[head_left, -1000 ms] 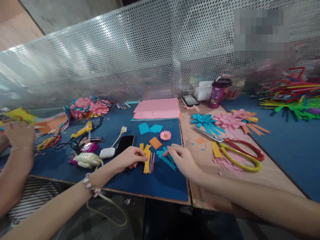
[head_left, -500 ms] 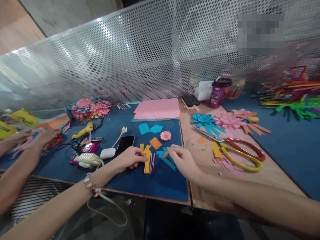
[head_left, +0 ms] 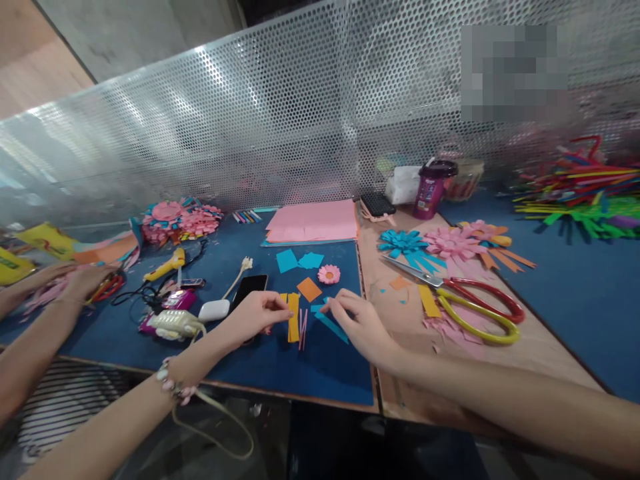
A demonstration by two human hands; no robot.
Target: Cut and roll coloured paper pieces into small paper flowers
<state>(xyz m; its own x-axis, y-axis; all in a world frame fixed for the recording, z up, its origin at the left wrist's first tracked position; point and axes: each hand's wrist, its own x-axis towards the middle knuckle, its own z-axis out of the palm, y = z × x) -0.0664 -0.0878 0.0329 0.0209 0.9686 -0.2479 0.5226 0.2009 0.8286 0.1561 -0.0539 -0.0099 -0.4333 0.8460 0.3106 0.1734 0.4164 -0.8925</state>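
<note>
My left hand (head_left: 260, 316) is pinched at the left edge of several yellow paper strips (head_left: 293, 323), with one yellow end poking out above its fingertips. Thin pink strips (head_left: 303, 330) lie just right of the yellow ones. My right hand (head_left: 361, 328) has thumb and fingers closed around the end of a blue paper strip, over other blue strips (head_left: 333, 327) on the blue table. Beyond the hands are an orange paper square (head_left: 309, 289), blue paper squares (head_left: 287, 261) and a small pink paper flower (head_left: 329, 274). A phone (head_left: 250, 291) lies partly beneath my left hand.
Large scissors (head_left: 483, 317) and paper flowers (head_left: 407, 243) lie to the right, near a purple cup (head_left: 433, 190). A pink paper stack (head_left: 313, 222) sits behind. At left are a yellow glue gun (head_left: 167, 265), a cable-wrapped power strip (head_left: 175, 323) and another person's hands (head_left: 87, 280).
The yellow strips now lie closer together beside my left hand. My right hand has shifted slightly left and down among the blue strips. The view has moved a little.
</note>
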